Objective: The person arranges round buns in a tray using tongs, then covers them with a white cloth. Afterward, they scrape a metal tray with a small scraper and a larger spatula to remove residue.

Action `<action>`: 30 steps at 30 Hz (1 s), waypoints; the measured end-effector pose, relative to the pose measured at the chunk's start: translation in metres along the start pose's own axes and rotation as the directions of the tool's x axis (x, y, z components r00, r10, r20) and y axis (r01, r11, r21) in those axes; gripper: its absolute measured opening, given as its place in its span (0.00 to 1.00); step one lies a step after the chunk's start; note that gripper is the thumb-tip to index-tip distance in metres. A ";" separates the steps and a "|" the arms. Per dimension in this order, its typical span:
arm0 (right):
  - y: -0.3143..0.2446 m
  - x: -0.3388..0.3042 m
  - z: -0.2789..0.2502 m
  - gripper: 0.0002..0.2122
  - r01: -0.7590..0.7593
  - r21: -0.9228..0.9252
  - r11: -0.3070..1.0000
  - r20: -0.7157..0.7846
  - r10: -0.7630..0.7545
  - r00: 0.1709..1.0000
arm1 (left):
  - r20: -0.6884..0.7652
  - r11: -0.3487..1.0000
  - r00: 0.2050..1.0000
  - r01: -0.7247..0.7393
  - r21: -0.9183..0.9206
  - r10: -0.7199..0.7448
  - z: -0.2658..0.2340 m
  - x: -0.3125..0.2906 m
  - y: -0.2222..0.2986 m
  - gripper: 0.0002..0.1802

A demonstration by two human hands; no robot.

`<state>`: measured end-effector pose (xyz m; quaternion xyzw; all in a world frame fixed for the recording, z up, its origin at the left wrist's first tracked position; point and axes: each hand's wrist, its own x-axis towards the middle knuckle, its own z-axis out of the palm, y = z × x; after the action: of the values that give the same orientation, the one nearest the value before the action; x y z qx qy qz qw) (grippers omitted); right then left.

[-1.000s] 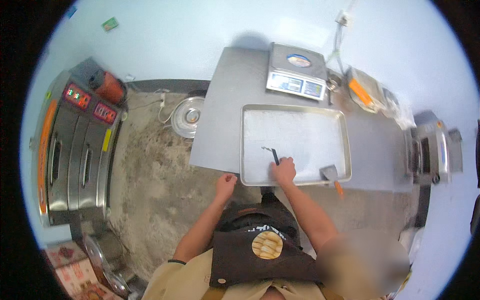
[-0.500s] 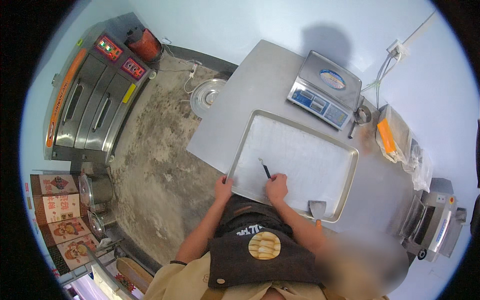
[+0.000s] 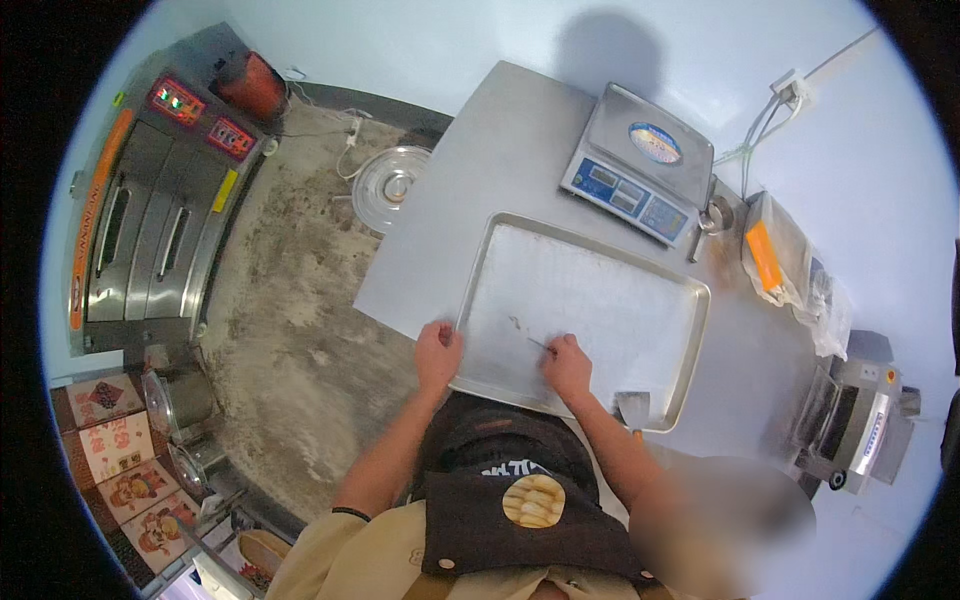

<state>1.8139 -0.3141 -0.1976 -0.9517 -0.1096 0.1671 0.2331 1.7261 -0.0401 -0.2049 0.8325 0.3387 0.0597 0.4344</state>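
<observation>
A large, shallow metal baking tray (image 3: 590,300) lies on the grey table in front of me. Over its near part, my right hand (image 3: 568,368) pinches a small, thin tool (image 3: 540,344) with a dark handle; motion blurs its tip, so its kind is unclear. My left hand (image 3: 438,357) is beside the tray's left rim with its fingers curled in. Whatever those fingers may hold is hidden. A scraper (image 3: 633,408) with a flat metal blade and an orange-brown handle rests at the tray's near right edge.
A digital scale (image 3: 640,165) stands behind the tray. A small metal cup (image 3: 716,215) and plastic-bagged goods (image 3: 775,255) sit to its right. A steel deck oven (image 3: 160,220) is at the far left, and a round metal lid (image 3: 390,188) lies beyond the table's left edge.
My left hand has shifted up along the tray's left rim. My right hand has moved slightly right, and the tool in it has turned to a flatter slant. The view has shifted a little.
</observation>
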 end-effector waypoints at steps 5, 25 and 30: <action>0.088 0.038 -0.027 0.09 -0.219 0.333 0.917 -0.238 0.307 0.921 | 0.031 0.995 0.995 -0.095 0.028 0.094 0.017 0.047 0.029 0.18; 0.220 0.131 -0.122 0.07 -0.080 0.089 0.993 -0.438 0.111 0.892 | 0.012 0.963 0.987 -0.156 0.220 0.157 0.054 0.069 0.026 0.16; 0.212 0.144 -0.124 0.06 0.050 -0.008 0.999 -0.430 -0.049 0.901 | 0.017 0.972 0.990 -0.140 0.188 0.139 0.056 0.068 0.026 0.16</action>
<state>2.0196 -0.5074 -0.2338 -0.9616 -0.0793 -0.0526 0.2575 1.8133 -0.0463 -0.2330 0.8917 0.2826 0.0563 0.3490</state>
